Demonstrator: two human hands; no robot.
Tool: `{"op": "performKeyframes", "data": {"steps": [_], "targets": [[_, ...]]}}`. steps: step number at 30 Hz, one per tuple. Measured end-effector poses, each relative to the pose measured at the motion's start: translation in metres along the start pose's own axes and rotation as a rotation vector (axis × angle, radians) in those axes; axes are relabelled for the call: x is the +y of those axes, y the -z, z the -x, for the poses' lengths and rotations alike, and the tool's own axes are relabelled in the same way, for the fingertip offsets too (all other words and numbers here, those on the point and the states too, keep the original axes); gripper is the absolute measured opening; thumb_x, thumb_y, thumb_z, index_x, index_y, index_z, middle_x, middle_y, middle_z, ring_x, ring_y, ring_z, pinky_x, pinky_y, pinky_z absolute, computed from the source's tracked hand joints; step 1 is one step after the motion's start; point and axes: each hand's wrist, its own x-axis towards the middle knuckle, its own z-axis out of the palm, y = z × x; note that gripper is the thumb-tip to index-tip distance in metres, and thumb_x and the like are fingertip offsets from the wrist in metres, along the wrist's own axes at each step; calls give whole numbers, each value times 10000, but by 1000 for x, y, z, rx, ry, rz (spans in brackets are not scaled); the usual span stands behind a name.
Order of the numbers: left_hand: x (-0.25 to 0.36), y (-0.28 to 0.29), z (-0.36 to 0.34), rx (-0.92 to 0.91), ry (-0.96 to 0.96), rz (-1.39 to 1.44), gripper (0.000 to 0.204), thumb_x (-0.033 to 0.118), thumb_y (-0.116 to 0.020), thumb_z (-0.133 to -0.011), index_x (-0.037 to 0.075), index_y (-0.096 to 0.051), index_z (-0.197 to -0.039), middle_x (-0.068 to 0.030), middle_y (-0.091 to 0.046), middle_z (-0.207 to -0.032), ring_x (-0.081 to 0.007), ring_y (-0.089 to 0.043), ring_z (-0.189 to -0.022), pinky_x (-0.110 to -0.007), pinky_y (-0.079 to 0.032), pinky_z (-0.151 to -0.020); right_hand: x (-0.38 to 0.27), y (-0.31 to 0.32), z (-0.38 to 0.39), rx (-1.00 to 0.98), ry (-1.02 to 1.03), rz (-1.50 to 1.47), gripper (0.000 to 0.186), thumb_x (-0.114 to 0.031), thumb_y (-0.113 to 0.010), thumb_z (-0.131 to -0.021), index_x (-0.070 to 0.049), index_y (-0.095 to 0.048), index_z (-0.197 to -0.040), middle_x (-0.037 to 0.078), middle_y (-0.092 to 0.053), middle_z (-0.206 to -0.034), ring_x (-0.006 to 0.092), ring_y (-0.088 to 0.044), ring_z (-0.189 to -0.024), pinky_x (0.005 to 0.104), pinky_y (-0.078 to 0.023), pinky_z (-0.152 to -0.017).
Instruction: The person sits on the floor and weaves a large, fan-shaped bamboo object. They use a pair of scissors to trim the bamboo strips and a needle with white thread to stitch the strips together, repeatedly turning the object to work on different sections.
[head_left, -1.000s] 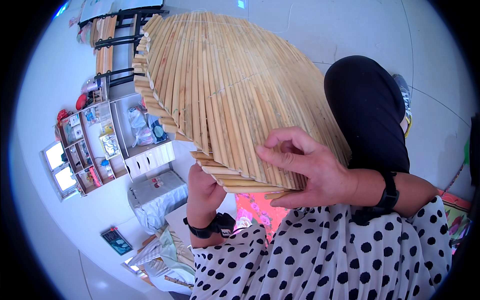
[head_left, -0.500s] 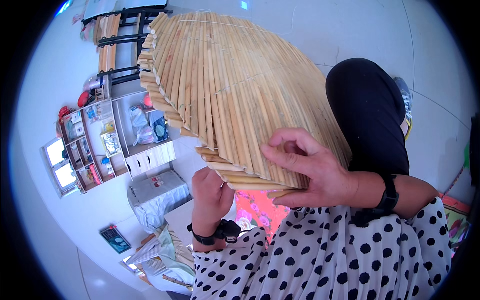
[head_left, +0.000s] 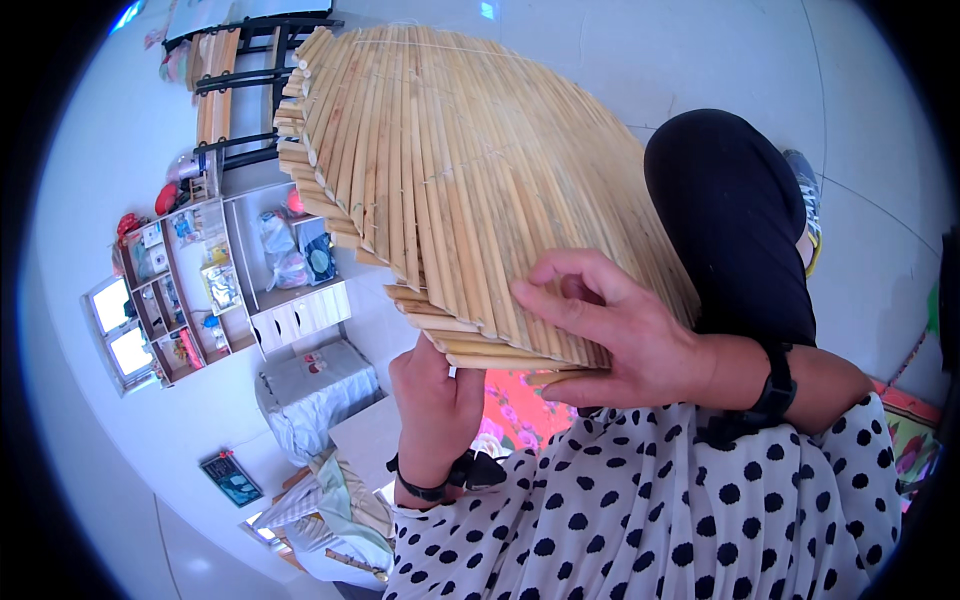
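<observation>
A large mat of thin tan reed sticks (head_left: 470, 180), bound side by side with rows of thread, lies before me, bending down at its right. Stick ends step unevenly along its left edge. At the near edge, my right hand (head_left: 620, 325) is closed around the mat: bent fingers lie on top while part of the hand reaches below the edge. Just left of it, my left hand (head_left: 430, 400) is closed at the mat's near left corner, touching the lower sticks. Its fingertips are hidden beneath them.
My bent knee (head_left: 730, 220) in dark trousers stands against the mat's right side. Red flowered cloth (head_left: 520, 415) shows below the near edge. Leftward are an open shelf unit (head_left: 185, 285), a covered box (head_left: 320, 385) and black metal frames (head_left: 245, 80).
My left hand has shifted slightly right, its wrist straighter. My right hand and the mat's near edge have moved up slightly. A loose thread at the far end no longer shows.
</observation>
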Motion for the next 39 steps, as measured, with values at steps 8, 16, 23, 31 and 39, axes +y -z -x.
{"op": "performKeyframes", "data": {"steps": [8,16,23,31,39], "targets": [[12,-17,0,132,151,209,200,11,-609,-861,-31,-598,-1055,-159,-716,-875,-287,-719,-741,-322,-536,-643,0,-2,1,25,20,76,794,-183,-854,-707,-27,-504,-1402,152,-460,-1300,297,-531,-1056,359,-493,-858],[24,-23,-5,190,242,496,357,-12,-564,-896,-59,-433,-1224,-201,-672,-1081,-242,-693,-992,-304,-531,-835,-8,0,-2,54,-6,155,761,-154,-839,-713,-28,-517,-1391,165,-481,-1288,324,-540,-1102,369,-487,-920],[4,-23,6,356,-74,224,449,10,-590,-903,-70,-425,-1313,-255,-560,-1287,-310,-621,-1142,-375,-470,-978,-14,-1,-9,148,-43,289,658,-135,-797,-756,6,-540,-1345,195,-494,-1269,346,-543,-1136,366,-478,-941],[18,-82,-8,432,-32,767,637,124,-671,-911,-84,-329,-1407,-234,-581,-1268,-290,-635,-1153,-374,-523,-917,-16,-5,2,17,-21,385,590,18,-584,-867,43,-412,-1431,254,-406,-1433,386,-448,-1308,410,-373,-1084],[35,-88,-36,515,-19,664,802,87,-764,-798,-18,-307,-1449,-181,-656,-1104,-264,-685,-1010,-362,-538,-905,-16,19,19,-29,-110,173,633,127,-421,-879,33,-308,-1495,208,-305,-1558,360,-302,-1451,423,-263,-1173]]}}
